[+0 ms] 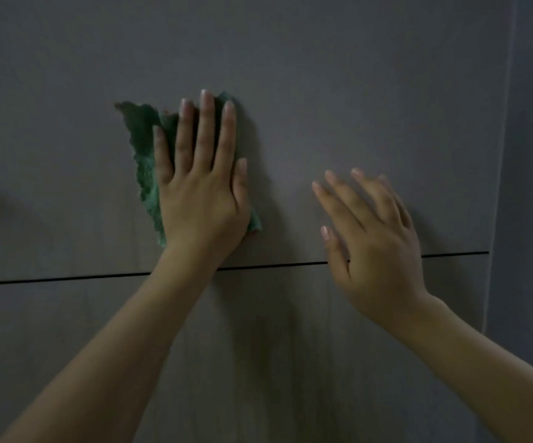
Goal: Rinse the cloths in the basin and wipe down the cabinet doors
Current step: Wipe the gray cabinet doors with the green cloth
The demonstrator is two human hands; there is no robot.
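Pressing flat with straight, spread fingers, the left hand [199,193] pins a green cloth [145,155] against the upper cabinet door [370,91], above its bottom edge. The right hand [373,238] is raised beside it, fingers spread, holding nothing, crossing the dark gap [67,279] between doors.

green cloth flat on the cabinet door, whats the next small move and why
Probably slide the left hand sideways, pressing the green cloth across the upper cabinet door: fingers lie flat on it, and the right hand is free.
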